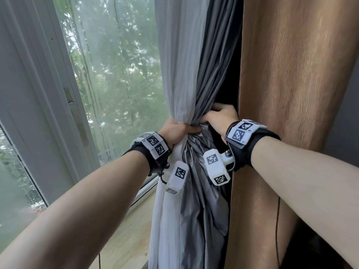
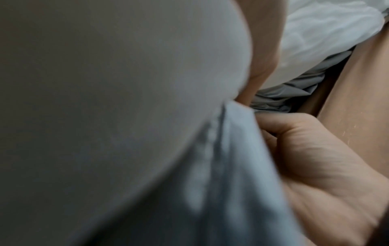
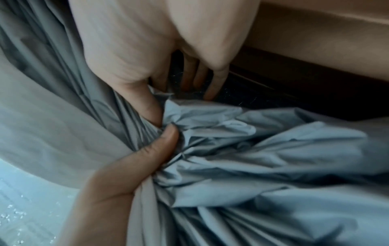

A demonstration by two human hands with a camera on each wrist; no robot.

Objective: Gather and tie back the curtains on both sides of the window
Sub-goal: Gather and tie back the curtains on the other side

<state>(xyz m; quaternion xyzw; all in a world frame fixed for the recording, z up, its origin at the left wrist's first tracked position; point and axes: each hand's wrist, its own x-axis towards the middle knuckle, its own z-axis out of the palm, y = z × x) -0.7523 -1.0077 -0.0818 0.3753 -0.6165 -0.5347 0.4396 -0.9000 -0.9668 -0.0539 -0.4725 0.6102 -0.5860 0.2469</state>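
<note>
Head view: the left hand (image 1: pixel 175 133) clenches the gathered curtains (image 1: pixel 191 94), white left, grey right; the right hand (image 1: pixel 221 117) grasps grey folds just right.

Left wrist view: blurred fabric fills the frame.

Right wrist view: both thumbs meet on the bunch (image 3: pixel 221 149).

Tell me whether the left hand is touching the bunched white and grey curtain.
Touching. The head view shows the left hand wrapped round the gathered white and grey curtain fabric, its fingers closed on the bunch with no gap.
</note>
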